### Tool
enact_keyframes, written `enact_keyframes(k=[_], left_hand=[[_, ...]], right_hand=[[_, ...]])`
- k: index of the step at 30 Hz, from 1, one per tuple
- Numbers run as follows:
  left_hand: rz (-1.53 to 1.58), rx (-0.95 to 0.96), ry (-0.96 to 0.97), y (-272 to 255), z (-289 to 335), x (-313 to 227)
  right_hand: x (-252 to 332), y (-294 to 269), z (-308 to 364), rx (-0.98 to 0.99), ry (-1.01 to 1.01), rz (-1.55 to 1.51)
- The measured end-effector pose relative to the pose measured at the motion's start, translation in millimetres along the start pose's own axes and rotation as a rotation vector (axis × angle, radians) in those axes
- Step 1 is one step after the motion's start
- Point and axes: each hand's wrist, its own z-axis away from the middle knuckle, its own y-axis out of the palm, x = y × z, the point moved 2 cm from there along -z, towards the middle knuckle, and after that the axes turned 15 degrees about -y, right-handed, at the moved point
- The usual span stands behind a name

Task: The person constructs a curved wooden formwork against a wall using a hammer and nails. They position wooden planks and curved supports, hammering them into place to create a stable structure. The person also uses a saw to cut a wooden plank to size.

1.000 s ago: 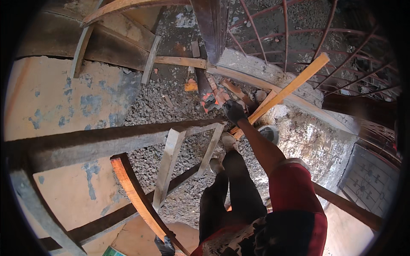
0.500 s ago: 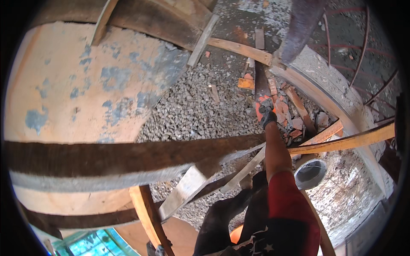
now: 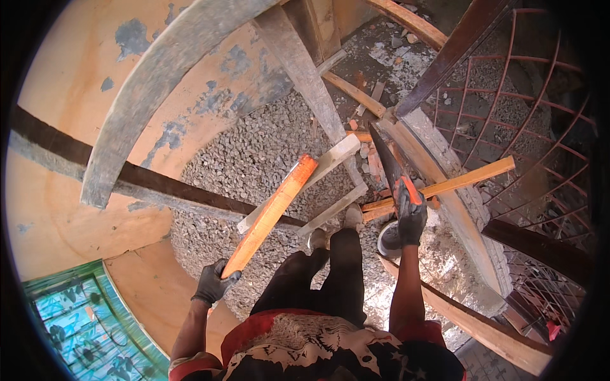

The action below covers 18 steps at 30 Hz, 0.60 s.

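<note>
My left hand (image 3: 215, 282), in a dark glove, is closed around the lower end of an orange-painted wooden batten (image 3: 270, 216). The batten slants up and away to the right, its far end over a pale wooden crosspiece (image 3: 333, 156). In my gloved right hand (image 3: 412, 219) is a handsaw, gripped by its orange and black handle. The dark saw blade (image 3: 385, 152) points up and away to the left, above brick rubble. Just beyond that hand, a yellow wooden strip (image 3: 470, 178) runs off to the right.
A grey curved timber (image 3: 165, 70) and a dark beam (image 3: 165, 197) cross the left side. Gravel (image 3: 222, 155) covers the ground around my feet. On the right stand a low concrete edge (image 3: 445, 143) and a rusty metal grid (image 3: 521, 95). A round pipe (image 3: 386, 244) lies beside my right forearm.
The saw has come up off the rubble and nearer to me in my right hand. My left hand, barely visible at the lower edge before, now shows fully with the batten. The view has shifted.
</note>
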Motion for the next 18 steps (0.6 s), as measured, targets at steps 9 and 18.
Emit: enact_keyframes(k=[9,18], left_hand=[[-0.200,-0.127,0.603,23.9,-5.6,-112.0],[-0.412,-0.041,0.475,47.2,-56.0,-308.5]], right_hand=[[204.8,-183.7,67.7,-0.354,-0.059,0.165],[279.4,-218.7,54.1,-0.209,-0.355,0.237]])
